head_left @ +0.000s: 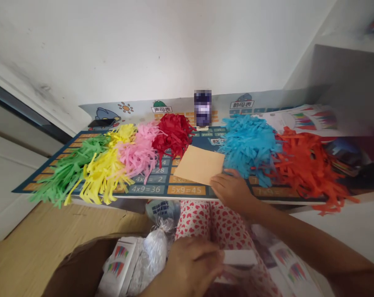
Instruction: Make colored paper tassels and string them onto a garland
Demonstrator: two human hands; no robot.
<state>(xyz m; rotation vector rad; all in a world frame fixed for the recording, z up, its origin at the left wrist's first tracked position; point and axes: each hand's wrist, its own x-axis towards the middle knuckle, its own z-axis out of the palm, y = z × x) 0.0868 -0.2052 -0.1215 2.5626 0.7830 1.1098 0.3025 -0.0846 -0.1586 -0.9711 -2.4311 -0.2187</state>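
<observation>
On the table a square tan paper sheet point(201, 165) lies tilted between the red and blue tassels. My right hand point(231, 187) grips its lower right corner, fingers bent over the edge. Down above the lap, my left hand point(193, 264) is closed, and a flat white paper-like piece point(240, 257) sticks out from its fingertips. Blur hides part of that grip. Bundles of cut paper strips lie across the tabletop: green point(74, 169), yellow point(104, 173), pink point(140, 150) and red point(174, 134) on the left, blue point(248, 142) and orange point(307, 169) on the right.
A phone point(203, 108) stands against the wall, and a dark flat device point(102, 123) lies at the back left. Printed white packets point(310, 119) are stacked at the back right. Below, a brown box point(81, 264) holds more packets point(117, 266) and a clear plastic bag point(156, 247).
</observation>
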